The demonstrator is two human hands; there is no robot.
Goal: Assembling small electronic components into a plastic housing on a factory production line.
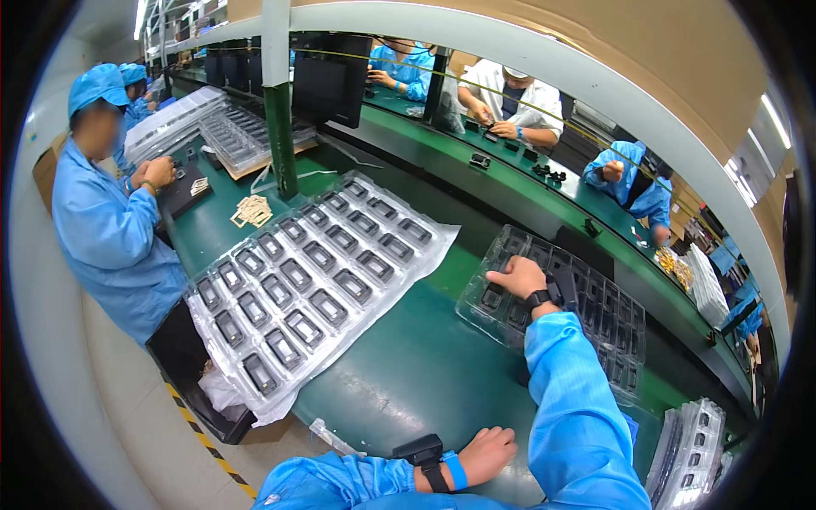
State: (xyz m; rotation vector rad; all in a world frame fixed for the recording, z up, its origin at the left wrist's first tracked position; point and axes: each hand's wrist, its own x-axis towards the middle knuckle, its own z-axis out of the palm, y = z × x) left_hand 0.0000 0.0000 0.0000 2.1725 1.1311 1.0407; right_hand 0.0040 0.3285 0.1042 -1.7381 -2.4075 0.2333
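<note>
My right hand (pixel 520 279) reaches over a clear plastic compartment tray (pixel 483 310) on the right of the green bench. Its fingers bend down toward a dark part in a pocket at the tray's left end; the fingertips and anything in them are hidden. Near the front edge, my left hand (pixel 487 455) rests back up on the bench, fingers curled, with no object showing. To the left lies a larger clear tray (pixel 333 359), its pockets filled with rows of black rectangular frames (pixel 295 274). Both wrists wear black strapped devices; a blue band is on my left wrist.
A green post (pixel 280 140) stands behind the large tray, beside a pile of cream frame pieces (pixel 252 212) and a monitor (pixel 331 81). A conveyor (pixel 510 174) runs along the far side. Stacked trays (pixel 693 450) stand lower right. Co-workers sit left and across.
</note>
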